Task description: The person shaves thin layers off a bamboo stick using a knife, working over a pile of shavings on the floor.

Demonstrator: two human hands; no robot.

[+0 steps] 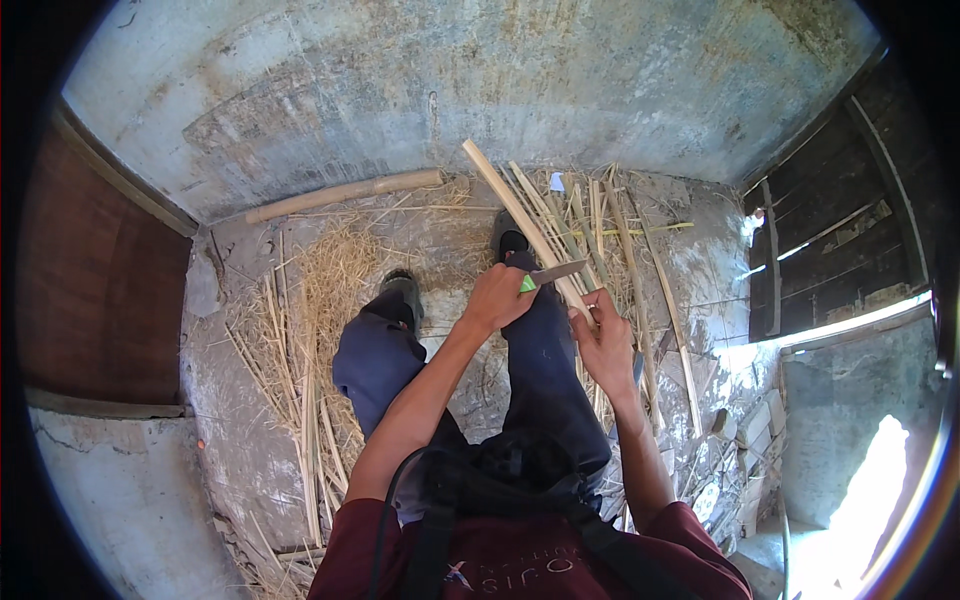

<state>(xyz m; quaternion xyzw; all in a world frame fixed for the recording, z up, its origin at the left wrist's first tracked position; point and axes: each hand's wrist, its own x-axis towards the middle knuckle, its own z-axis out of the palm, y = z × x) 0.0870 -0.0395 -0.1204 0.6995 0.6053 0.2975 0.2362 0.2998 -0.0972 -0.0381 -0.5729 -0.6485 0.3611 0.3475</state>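
Note:
My left hand [497, 296] grips a knife [555, 272] by its green handle, the blade pointing right across a long pale bamboo strip [512, 205]. That strip runs from the far upper left down to my right hand [605, 340], which pinches its near end. The blade rests against the strip just above my right knee. Both legs in dark blue trousers [540, 370] stretch forward, with dark shoes [402, 288] on the concrete floor.
Thin bamboo slivers and shavings [300, 330] litter the floor at left. More split strips [610, 230] lie fanned out ahead and to the right. A thick bamboo pole [345, 195] lies against the grey wall. A dark wooden door [830, 240] stands at right.

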